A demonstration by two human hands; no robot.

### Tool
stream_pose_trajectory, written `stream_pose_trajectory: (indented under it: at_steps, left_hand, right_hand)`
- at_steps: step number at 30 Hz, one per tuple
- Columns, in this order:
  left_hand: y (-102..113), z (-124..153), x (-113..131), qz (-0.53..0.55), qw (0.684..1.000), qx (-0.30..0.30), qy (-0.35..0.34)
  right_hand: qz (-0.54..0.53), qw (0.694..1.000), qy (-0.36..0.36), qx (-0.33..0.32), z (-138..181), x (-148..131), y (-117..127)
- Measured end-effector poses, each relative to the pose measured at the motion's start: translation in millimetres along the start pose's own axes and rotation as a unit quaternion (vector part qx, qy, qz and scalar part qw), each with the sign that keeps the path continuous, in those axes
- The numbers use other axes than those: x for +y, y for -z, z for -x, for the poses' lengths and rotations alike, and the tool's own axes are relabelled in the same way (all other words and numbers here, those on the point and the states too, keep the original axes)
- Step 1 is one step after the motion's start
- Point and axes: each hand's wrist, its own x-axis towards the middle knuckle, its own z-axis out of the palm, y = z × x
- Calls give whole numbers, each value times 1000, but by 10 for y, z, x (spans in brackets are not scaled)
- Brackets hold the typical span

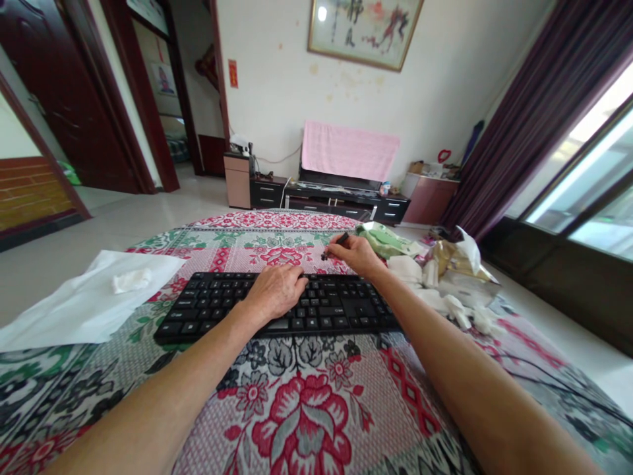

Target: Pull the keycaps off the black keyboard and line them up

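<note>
A black keyboard (366,307) lies across the patterned tablecloth in front of me. My left hand (277,289) rests on its middle, palm down, with the fingers reaching to the far edge and the thumb a little apart. Above the far edge, right of centre, my right hand (357,254) is closed in a pinch. Between its fingers is a small black stick-like tool (345,238). The tool's dark lower end points down to the left, just beyond the keyboard; its exact kind is too small to tell.
White paper (89,303) with a crumpled tissue (131,281) lies at left. On the right are a green packet (383,239), a gold and silver bag (457,270) and crumpled tissues (457,310). A dark cable (554,377) crosses the tablecloth (306,422) at lower right.
</note>
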Motion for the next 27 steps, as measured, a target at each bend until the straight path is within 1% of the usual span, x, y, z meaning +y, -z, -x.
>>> stream_pose_trajectory:
  at_steps: [2,4,7,10,13,16,22,27]
  left_hand:
    - [0,-1,1,2,1000,-3,3]
    - [5,-2,4,2,1000,-8,4]
    - [19,1,12,3,1000,-15,9]
    - [32,5,19,4,1000,-16,10]
    - [39,5,24,6,1000,-16,13]
    - [41,1,27,8,1000,-20,15]
    - [33,-4,22,9,1000,-14,13]
    - [33,-5,21,6,1000,-17,8]
  right_hand:
    - [53,998,11,32,-151,53,-8]
    - [111,993,7,49,-275,93,-24]
    - [185,982,-8,40,-364,112,-73]
    - [236,971,-25,40,-359,98,-139]
    - [264,962,-40,50,-329,87,-196]
    - [280,958,-45,45,-314,96,-230]
    - [311,949,-35,42,-337,127,-272]
    - [355,934,-19,39,-327,114,-295]
